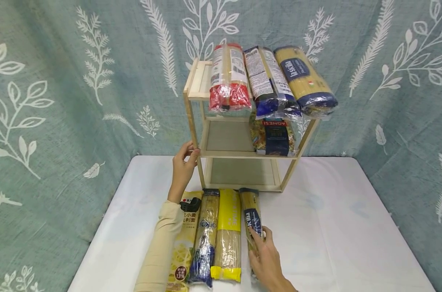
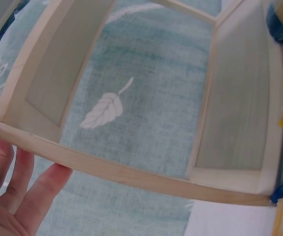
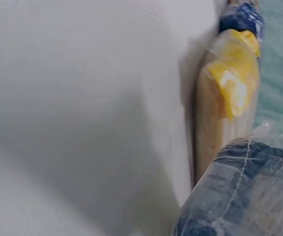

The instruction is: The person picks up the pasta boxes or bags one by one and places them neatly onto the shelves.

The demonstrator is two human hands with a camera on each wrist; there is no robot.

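My left hand [image 1: 185, 160] holds the left front post of a wooden shelf rack [image 1: 239, 154], its fingertips against the wood in the left wrist view. In front of the rack, my right hand [image 1: 267, 259] grips a pasta pack [image 1: 250, 200] with a dark blue label, the rightmost in a row. Its dark wrapped end [image 3: 244, 191] fills the lower right of the right wrist view. Left of it lie a yellow-wrapped noodle pack [image 1: 229, 211], a blue-ended spaghetti pack [image 1: 206, 243] and a yellowish noodle pack [image 1: 182, 253], partly behind my left sleeve.
On the top shelf lie a red-ended pasta pack [image 1: 229, 73], a white and blue pack [image 1: 270, 81] and a la sicilia pack [image 1: 304, 77], overhanging the front. An Agnesi pasta bag [image 1: 275, 136] sits on the middle shelf's right side. A white-covered table [image 1: 334, 227] meets patterned curtains [image 1: 133, 61].
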